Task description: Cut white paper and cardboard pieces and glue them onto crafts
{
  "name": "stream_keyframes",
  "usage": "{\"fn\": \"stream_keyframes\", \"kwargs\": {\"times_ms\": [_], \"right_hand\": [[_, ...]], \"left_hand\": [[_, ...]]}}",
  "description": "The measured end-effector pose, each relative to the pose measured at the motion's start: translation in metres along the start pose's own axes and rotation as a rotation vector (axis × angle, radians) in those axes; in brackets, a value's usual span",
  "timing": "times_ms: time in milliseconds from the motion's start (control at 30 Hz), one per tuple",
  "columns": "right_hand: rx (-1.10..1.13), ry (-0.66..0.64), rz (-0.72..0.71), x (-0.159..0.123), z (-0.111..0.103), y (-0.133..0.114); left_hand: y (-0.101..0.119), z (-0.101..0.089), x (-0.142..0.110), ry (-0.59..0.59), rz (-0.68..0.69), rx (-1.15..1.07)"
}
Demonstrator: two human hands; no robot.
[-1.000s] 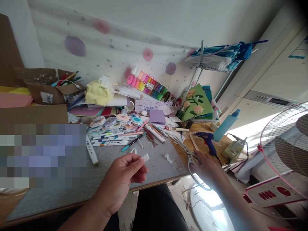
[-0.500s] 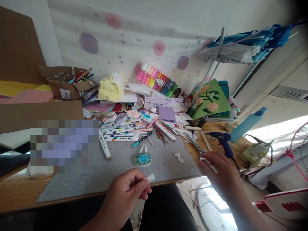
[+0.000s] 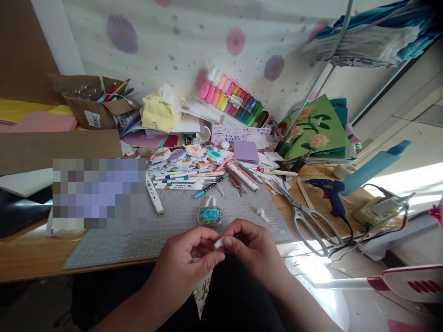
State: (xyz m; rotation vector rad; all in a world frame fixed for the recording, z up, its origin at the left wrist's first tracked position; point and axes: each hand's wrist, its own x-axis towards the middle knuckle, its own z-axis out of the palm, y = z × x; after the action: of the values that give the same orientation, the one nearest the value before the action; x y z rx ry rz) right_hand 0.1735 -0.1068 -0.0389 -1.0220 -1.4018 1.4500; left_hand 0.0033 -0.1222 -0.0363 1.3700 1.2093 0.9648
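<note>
Both of my hands meet just beyond the table's front edge. Between my left hand and my right hand is a small white strip, like paper or tape, partly hidden by the fingertips. Thumb and forefinger of the right hand pinch it, and the left fingers close on its other side. Right behind the hands, a small bag-shaped paper piece with a blue and green pattern and a white handle lies on the grey cutting mat. Large scissors lie to the right, their handles over the table edge.
Several markers and decorated cut-outs lie behind the mat's middle. At the right are a blue glue gun with its cord and a blue bottle. A white scrap lies on the mat. Left stands a cardboard box.
My right hand has come away from the scissors, moving left to meet my left hand at the white strip. The scissors now lie at the table's right edge. The view has tilted down slightly.
</note>
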Motion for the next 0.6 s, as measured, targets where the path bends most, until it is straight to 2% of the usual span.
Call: {"fn": "stream_keyframes", "kwargs": {"times_ms": [100,300,600], "right_hand": [[0.066,-0.01,0.019,0.004,0.002,0.003],[0.203,-0.03,0.082,0.009,0.007,0.007],[0.142,0.022,0.068,0.013,0.012,0.01]], "left_hand": [[0.004,-0.006,0.004,-0.024,-0.064,-0.092],[0.004,-0.015,0.007,-0.023,-0.11,-0.096],[-0.001,-0.018,0.01,-0.015,-0.157,-0.254]]}}
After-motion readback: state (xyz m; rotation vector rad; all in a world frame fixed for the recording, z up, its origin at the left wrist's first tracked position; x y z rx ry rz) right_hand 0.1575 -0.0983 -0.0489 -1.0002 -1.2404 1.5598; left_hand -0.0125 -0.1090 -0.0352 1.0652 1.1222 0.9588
